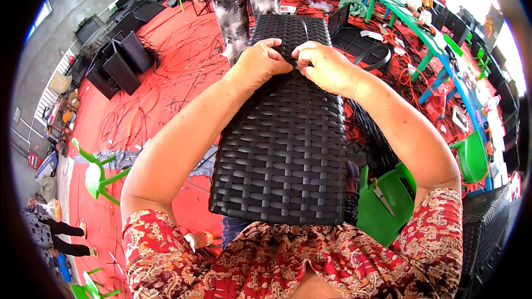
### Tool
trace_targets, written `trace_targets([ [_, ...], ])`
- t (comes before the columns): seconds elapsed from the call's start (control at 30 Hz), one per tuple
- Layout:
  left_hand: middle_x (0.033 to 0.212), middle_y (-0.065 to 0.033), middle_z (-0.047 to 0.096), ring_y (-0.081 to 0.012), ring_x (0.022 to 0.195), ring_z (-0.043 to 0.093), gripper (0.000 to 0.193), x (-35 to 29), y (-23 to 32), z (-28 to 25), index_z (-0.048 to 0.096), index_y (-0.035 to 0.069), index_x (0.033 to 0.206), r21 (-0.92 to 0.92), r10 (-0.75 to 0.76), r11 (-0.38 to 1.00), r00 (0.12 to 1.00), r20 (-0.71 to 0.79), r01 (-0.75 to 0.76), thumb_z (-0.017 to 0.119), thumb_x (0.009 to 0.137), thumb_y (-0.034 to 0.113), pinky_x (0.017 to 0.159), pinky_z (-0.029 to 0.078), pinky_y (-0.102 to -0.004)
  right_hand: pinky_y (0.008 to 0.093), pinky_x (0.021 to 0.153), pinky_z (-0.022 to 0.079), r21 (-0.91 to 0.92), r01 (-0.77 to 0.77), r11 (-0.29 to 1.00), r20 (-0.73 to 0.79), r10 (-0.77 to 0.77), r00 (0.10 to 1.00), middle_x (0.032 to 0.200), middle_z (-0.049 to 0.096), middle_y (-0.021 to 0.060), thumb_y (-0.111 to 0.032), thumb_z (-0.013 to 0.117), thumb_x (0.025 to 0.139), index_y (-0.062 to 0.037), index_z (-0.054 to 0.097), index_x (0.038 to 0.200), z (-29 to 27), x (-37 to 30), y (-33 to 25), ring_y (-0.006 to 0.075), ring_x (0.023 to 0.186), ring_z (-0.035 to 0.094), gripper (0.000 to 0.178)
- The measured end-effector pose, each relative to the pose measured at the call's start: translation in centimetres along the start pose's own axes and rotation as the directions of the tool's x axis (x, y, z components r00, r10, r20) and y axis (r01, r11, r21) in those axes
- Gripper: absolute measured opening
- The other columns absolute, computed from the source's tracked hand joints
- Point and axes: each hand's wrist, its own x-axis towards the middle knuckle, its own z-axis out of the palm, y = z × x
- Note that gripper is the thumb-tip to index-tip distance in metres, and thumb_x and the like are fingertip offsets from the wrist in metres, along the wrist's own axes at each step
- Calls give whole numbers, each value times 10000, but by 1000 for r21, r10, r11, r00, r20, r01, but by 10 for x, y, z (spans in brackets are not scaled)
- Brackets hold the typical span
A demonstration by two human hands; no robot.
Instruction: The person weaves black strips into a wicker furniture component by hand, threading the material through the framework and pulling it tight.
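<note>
Head view: woven black panel on lap, running near to far | left hand fingers curled, pressing weave at far end | right hand pinching a thin strand | judgement: keep strand taut, flat, left hand bracing | count: 1 panel, 2 hands, 1 green stool near right, 1 bystander far.

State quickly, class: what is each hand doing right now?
Left hand: closed, pinching the black woven panel.
Right hand: closed, pinching a weaving strand on the panel.
</note>
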Motion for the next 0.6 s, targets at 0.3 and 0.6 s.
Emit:
trace_targets([
  [0.3, 1033, -144, 645, -233, 1160, 477, 126, -3, -8, -2, 680, 7, 742, -46, -10, 999, 972, -236, -1, 672, 725, 131, 955, 341, -306, 326, 806, 473, -67, 8, 998, -44, -11, 999, 1005, 601, 127, -44, 599, 766, 7, 598, 765, 7, 5, -3, 271, 919, 594, 51],
  [0.6, 1179, -186, 566, -265, 1155, 510, 187, -15, -9, -11, 707, 70, 901, 399, 136, 915, 973, -184, -52, 675, 728, 136, 980, 370, -297, 329, 820, 465, -26, -92, 995, -36, 91, 995, 1019, 603, 127, -59, 600, 773, 11, 601, 755, 10, 10, -9, 263, 941, 589, 73],
])
